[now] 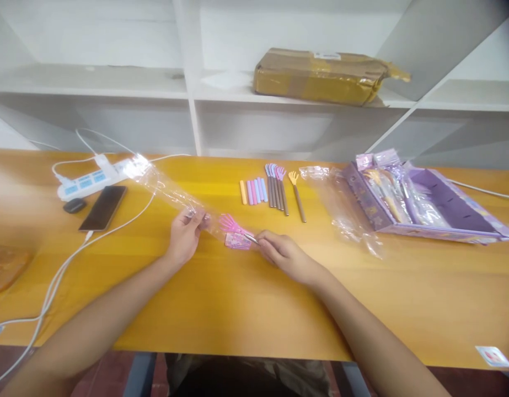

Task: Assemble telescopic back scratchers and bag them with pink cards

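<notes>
My left hand pinches a long clear plastic bag that stretches up to the left. Closed round the metal shaft of a pink back scratcher is my right hand. The scratcher's clawed head lies at the bag's near end; whether it is inside I cannot tell. Just below the claw is a small pink printed card. Beyond my hands lie several back scratchers in a bunch, a single yellow-headed back scratcher, and a row of coloured tubes.
At right stands a purple box holding bagged items, beside empty-looking clear wrappers. To the left are a power strip, a phone and white cables. A taped carton rests on the shelf behind.
</notes>
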### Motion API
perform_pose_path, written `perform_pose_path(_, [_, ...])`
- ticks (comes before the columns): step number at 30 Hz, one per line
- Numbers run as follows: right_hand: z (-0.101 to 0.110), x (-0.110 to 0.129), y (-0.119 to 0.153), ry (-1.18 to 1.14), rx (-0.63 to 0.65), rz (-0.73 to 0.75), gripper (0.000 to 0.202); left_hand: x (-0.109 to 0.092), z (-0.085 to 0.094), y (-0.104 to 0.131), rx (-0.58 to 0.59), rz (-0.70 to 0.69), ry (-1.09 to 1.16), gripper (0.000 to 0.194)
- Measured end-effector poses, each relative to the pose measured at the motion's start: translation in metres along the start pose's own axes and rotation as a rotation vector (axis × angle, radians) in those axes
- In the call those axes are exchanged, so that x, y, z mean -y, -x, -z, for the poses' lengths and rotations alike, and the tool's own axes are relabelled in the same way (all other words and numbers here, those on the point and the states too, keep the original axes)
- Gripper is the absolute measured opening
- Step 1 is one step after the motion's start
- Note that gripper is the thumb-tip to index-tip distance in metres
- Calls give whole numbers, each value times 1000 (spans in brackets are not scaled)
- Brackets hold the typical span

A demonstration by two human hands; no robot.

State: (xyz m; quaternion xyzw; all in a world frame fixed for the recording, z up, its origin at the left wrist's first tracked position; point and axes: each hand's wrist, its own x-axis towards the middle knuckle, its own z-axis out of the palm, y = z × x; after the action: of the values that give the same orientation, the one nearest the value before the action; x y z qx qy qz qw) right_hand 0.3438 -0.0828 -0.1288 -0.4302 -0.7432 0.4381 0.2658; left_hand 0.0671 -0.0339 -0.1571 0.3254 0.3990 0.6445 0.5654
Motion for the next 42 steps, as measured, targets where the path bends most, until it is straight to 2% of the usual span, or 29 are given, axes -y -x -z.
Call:
perform_pose_path(7, [2, 1, 0, -4, 19, -12, 45, -2, 2, -1, 45, 90, 88, 38])
perform_pose_path(14, [2, 2, 1, -12, 67, 3, 52, 2, -3, 13, 131, 189, 110, 37])
perform_pose_path(19, [-1, -4, 1, -43, 105, 16, 54, 2, -5, 20, 178, 203, 106, 34])
perform_pose_path(23, [-2, -5, 0, 52, 74, 54, 49, 5, -7, 25, 221, 214, 95, 32])
perform_pose_path(27, [-4, -5, 0, 112, 31, 31, 41, 5, -11, 31, 269, 223, 86, 35])
perform_pose_path(35, [-14, -9, 1, 167, -5, 0, 66, 9, -12, 38, 360, 239, 38, 30])
perform_pose_path(42, [-25, -2, 3, 108, -27, -13, 81, 16, -11, 44, 323, 248, -85, 36])
